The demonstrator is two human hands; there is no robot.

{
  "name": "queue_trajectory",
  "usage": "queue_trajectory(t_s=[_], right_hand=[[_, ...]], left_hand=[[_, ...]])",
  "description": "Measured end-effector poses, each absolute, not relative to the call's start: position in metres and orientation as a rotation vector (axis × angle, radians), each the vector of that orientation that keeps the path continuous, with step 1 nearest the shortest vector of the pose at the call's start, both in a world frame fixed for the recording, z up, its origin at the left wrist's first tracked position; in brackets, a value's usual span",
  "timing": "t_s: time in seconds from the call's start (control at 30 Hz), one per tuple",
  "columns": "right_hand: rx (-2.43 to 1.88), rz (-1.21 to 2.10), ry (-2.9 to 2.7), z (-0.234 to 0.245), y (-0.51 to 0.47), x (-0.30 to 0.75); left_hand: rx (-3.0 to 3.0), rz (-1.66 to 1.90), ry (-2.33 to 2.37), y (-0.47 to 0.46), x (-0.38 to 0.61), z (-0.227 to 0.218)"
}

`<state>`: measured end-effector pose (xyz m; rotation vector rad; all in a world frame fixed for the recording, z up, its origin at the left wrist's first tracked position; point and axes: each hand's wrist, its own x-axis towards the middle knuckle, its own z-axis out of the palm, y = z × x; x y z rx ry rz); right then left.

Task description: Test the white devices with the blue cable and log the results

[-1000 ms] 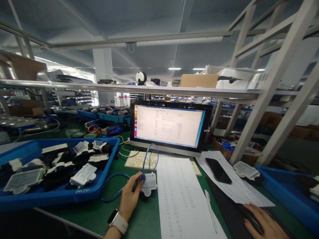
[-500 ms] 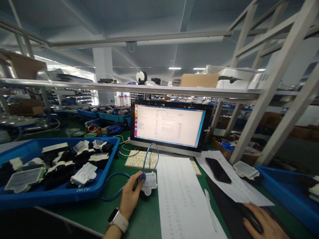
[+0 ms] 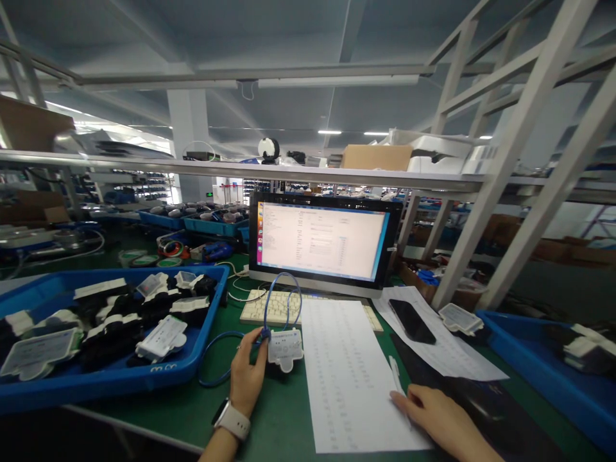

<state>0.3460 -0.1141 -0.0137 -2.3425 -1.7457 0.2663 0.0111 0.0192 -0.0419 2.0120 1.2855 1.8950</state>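
Black mouse released, the right hand has reached the white pen.

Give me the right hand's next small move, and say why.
Probably close the right hand's grip on the white pen: its fingertips are right at the pen, along the printed sheet's edge, though whether they hold it is unclear. The left hand is occupied, pinching the blue plug beside the white module.

The green worktop carries a blue tray at left, a monitor, a pale keyboard, a printed sheet overlapping it, and a dark mat; a blue bin at right seems to rest there too
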Motion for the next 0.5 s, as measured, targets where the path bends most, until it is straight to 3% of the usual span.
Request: queue_trajectory(t_s=[0.13, 0.33, 0.5], right_hand=[[-2.329, 0.365, -1.734, -0.013, -0.096, 0.35], [-1.985, 0.878, -1.341, -0.01, -0.095, 0.354], [-1.599, 0.798, -1.172, -0.005, -0.115, 0.342]], left_hand=[[1.99, 1.89, 1.287, 0.019, 0.011, -0.04], [1.963, 1.878, 1.284, 0.018, 0.012, -0.04], [1.928, 1.875, 1.281, 0.019, 0.012, -0.041]])
